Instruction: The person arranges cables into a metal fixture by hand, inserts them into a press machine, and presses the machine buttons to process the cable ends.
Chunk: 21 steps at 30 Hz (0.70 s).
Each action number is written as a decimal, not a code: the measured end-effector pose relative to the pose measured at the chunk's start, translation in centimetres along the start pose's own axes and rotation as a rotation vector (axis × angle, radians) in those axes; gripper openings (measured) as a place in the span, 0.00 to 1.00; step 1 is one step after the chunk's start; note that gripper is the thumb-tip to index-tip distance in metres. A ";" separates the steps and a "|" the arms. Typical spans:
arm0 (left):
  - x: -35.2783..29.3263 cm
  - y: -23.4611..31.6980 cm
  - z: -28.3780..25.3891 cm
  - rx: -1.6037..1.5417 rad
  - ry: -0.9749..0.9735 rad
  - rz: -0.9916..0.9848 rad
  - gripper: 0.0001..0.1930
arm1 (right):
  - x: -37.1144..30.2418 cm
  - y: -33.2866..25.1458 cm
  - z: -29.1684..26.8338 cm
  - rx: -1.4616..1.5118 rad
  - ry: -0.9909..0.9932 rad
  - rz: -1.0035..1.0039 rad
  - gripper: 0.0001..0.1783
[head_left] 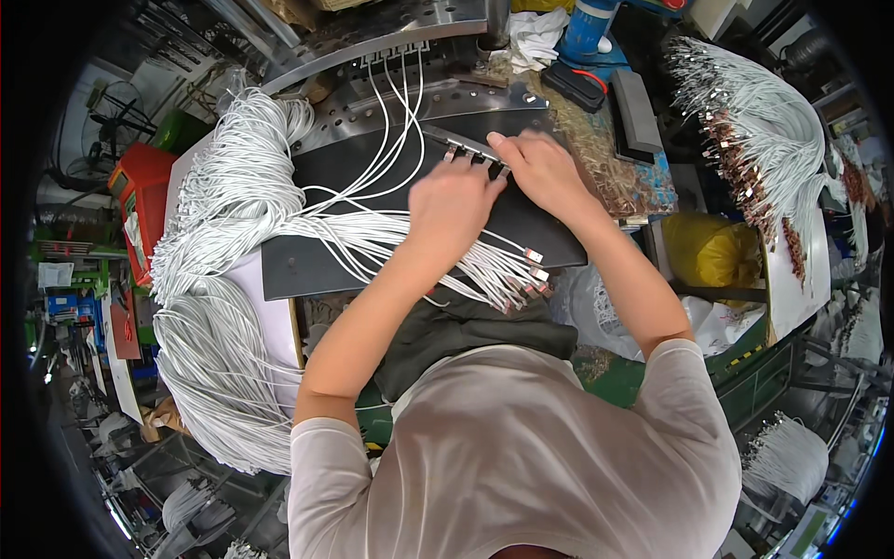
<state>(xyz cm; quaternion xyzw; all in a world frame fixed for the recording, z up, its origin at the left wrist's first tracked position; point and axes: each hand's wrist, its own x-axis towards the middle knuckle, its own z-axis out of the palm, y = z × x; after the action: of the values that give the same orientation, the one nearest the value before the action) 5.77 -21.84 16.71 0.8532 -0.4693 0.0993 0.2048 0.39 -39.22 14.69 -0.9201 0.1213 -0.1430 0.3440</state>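
Note:
A narrow metal strip fixture [466,147] with several small metal-tipped connectors along its near edge lies on the black work board [307,270]. My right hand [545,172] grips the fixture's right end, thumb along its top. Beside it my left hand [453,207] has its fingers bent at the connectors; motion smears it, and what the fingers pinch is hidden. Below my left hand, a bundle of white cables [363,233] spreads across the board, its connector ends [531,275] toward the near right. Several white cables run up to a holder [396,54] in the metal machine.
Large piles of white cable [233,177] hang at the left beside a red-orange bin [144,210]. Behind the board is a perforated steel plate [345,121]. A grey block [636,112] and a black-and-red tool [575,86] sit at the back right. More cables [764,121] lie farther right.

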 end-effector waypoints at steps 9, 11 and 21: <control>7.1 -17.2 0.4 -1.192 0.147 -0.877 0.19 | 11.5 0.4 3.3 0.047 0.364 -0.416 0.19; 8.1 -17.2 0.3 -1.229 0.088 -0.907 0.19 | 16.5 0.9 6.2 0.018 0.527 -0.536 0.16; 5.6 -17.7 -1.3 -1.314 -0.195 -0.753 0.19 | 30.8 7.5 11.0 -0.209 0.331 -0.520 0.17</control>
<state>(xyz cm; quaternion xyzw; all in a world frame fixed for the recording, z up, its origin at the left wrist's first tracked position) 23.70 -17.18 15.37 0.6634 -0.1252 -0.3529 0.6478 31.94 -48.05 7.24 -0.9148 -0.0493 -0.3607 0.1750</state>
